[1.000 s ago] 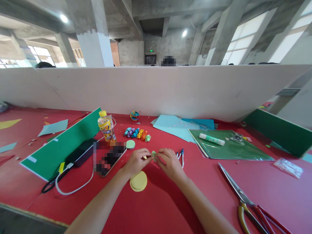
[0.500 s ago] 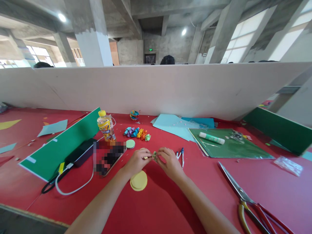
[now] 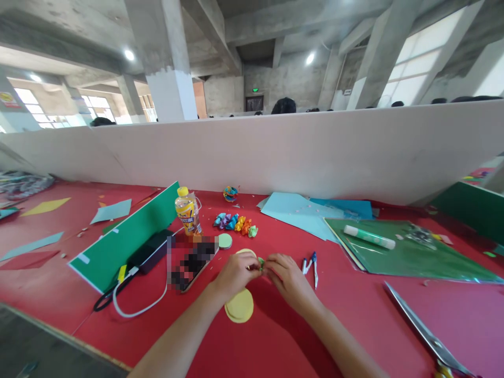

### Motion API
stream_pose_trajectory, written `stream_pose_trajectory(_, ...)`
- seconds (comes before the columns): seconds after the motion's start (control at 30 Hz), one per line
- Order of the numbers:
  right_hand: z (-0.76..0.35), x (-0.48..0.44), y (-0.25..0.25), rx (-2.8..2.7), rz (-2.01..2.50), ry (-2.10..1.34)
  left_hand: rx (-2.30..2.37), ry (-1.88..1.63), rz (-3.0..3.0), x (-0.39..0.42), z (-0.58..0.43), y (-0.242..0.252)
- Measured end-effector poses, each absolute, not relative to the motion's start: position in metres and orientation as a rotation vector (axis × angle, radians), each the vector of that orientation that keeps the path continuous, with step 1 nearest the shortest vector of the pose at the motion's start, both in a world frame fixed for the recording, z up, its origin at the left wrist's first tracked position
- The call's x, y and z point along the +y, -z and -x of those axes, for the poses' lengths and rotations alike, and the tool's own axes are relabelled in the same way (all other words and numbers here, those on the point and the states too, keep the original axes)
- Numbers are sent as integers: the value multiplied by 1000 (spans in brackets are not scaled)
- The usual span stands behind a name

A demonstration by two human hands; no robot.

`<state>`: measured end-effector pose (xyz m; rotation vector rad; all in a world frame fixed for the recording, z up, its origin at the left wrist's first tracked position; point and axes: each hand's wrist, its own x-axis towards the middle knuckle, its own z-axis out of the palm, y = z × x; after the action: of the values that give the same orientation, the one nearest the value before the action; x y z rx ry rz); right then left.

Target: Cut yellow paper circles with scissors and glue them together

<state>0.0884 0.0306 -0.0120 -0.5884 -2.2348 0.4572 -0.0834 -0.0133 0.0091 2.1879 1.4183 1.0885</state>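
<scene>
Between my two hands is a small piece of light green paper (image 3: 261,264), crumpled or folded, pinched at the fingertips. My left hand (image 3: 237,269) grips it from the left, and my right hand (image 3: 286,278) from the right; the fingers hide most of it. Just below my left hand lie yellow paper circles (image 3: 239,306), overlapping. Another pale yellow circle (image 3: 246,252) shows partly behind my left fingers. Farther back, a row of crumpled colored paper pieces (image 3: 236,223) runs from purple to green. A stack of light green circles (image 3: 224,241) rests left of them.
At left stand a drink bottle (image 3: 188,212), a phone (image 3: 195,265), a black box (image 3: 150,251) with cables and a green board (image 3: 129,236). A compass (image 3: 311,268) lies right of my hands. Farther right are a glue stick (image 3: 369,237), green sheets (image 3: 401,257) and large scissors (image 3: 427,333).
The view has turned a little, so everything sits lower and farther right. My hands remain together on the green paper, with fingers slightly shifted.
</scene>
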Motion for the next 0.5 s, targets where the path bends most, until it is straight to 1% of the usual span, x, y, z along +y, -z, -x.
stream_pose_trajectory(0.1,-84,32,17,-1926,668,-725,1457,-1179,-2172,-14,80,-6)
stream_pose_trajectory(0.23,-79,34,23,-1488,809,-1387,1469,-1265,-2146,-16,75,-6)
stream_pose_trajectory(0.3,-78,34,23,-1350,817,-1608,1445,-1240,-2128,-17,74,-9)
stream_pose_trajectory(0.37,-78,35,22,-1270,807,-1627,1413,-1238,-2058,-17,73,-13)
stream_pose_trajectory(0.5,-83,38,16,-1254,773,-1539,1433,-1331,-1873,-13,76,-15)
